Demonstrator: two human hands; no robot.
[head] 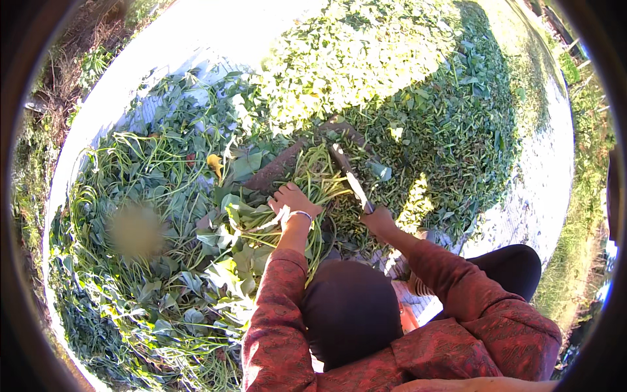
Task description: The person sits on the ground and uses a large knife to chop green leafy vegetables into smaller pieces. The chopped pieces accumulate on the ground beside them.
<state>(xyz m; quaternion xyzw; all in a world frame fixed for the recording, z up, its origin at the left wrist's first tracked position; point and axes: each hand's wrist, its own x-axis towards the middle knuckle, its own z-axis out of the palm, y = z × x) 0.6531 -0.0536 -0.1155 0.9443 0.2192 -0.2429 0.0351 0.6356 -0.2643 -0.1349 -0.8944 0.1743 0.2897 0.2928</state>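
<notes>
My left hand (294,202) presses down on a bundle of long green leafy stems (316,169), which lies across a brown wooden log (277,169). A bracelet circles that wrist. My right hand (380,223) grips the handle of a large knife (353,182). Its blade points away from me, beside the cut ends of the stems and a short way right of my left hand. A second brown piece of wood (343,128) shows beyond the blade; whether it joins the log is hidden by the greenery.
Chopped greens (431,132) are heaped ahead and to the right. Uncut leafy vines (147,274) spread over the left side. Everything lies on a pale sheet (548,161) with grass beyond it. My bent knee (352,308) is close below the bundle.
</notes>
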